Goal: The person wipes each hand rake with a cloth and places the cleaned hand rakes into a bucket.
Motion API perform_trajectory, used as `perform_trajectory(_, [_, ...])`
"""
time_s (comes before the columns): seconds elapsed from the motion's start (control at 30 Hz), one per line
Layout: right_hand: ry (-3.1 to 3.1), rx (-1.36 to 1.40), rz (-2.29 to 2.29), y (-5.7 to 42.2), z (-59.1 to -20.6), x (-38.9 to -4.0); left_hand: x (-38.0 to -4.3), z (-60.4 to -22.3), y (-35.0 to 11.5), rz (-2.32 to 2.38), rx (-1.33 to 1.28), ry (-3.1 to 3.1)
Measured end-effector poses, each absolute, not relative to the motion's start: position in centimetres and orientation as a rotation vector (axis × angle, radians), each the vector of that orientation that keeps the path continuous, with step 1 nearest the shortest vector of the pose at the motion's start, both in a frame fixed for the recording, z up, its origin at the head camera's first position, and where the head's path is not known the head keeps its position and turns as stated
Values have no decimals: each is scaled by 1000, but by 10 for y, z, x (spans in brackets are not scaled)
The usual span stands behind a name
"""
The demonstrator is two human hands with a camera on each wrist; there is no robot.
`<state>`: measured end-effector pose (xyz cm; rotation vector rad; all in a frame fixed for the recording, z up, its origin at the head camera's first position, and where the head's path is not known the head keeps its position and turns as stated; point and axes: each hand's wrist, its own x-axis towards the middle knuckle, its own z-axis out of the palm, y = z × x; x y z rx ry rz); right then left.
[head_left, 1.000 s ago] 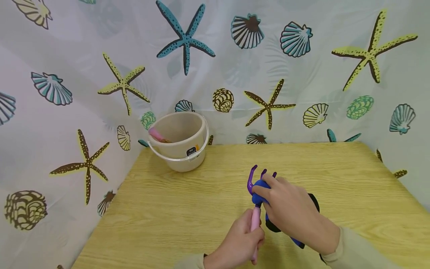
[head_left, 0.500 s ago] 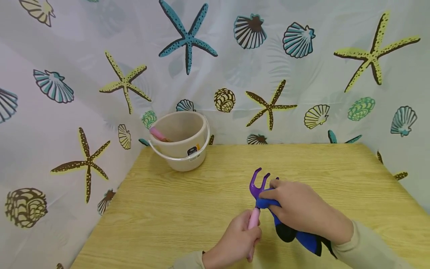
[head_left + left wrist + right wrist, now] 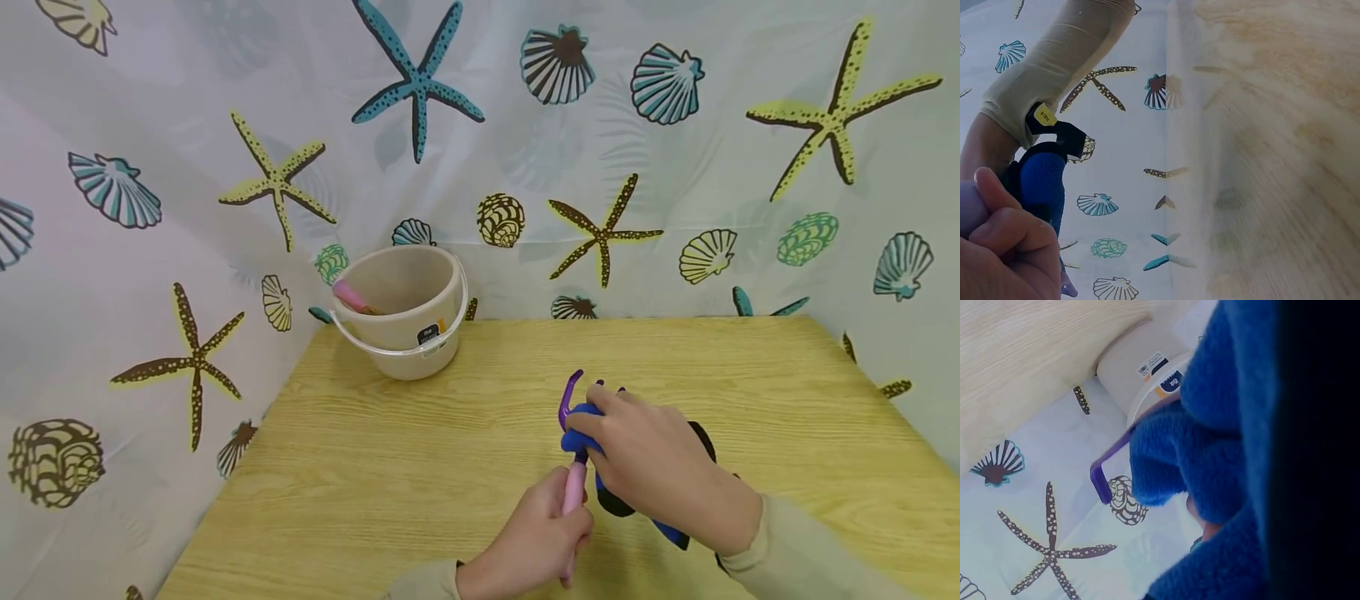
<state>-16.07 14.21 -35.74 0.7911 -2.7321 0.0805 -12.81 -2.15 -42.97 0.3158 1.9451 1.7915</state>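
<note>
A small hand rake has a pink handle (image 3: 573,490) and bent purple tines (image 3: 567,398). My left hand (image 3: 528,529) grips the handle, keeping the tines pointed away from me. My right hand (image 3: 648,454) holds a fuzzy blue cloth (image 3: 581,432) with black edges around the base of the tines. Loose parts of the cloth hang below the right palm. In the right wrist view, bunched blue cloth (image 3: 1210,437) fills much of the picture, and one purple tine (image 3: 1102,481) sticks out past it. The other tines are mostly hidden by the cloth and fingers.
A beige bucket (image 3: 397,360) with a white bail handle stands at the back left of the wooden table (image 3: 360,492). A pink-handled item (image 3: 349,295) leans inside it. A curtain (image 3: 465,275) printed with shells and starfish surrounds the table.
My right hand slid with the cloth down and right along the tines, baring them half a second ago, then came back up and left over them. My left hand keeps its grip on the handle.
</note>
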Motion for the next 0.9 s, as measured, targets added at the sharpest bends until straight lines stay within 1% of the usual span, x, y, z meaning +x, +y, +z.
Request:
perform_trajectory(0.13, [-2630, 796, 68, 136, -357, -169, -126, -428, -20, 1756, 331, 1951])
perform_trajectory(0.27, [-2626, 826, 66, 134, -354, -174, -122, -426, -18, 1757, 254, 1905])
perform_trajectory(0.57, [-2829, 768, 94, 148, -349, -159, -125, -423, -23, 1904, 187, 1873])
perform_trajectory(0.77, [-2821, 666, 138, 164, -362, -164, -125, -425, -22, 1972, 168, 1833])
perform_trajectory(0.9, [-2736, 690, 195, 166, -372, -163, -127, -427, -20, 2013, 134, 1772])
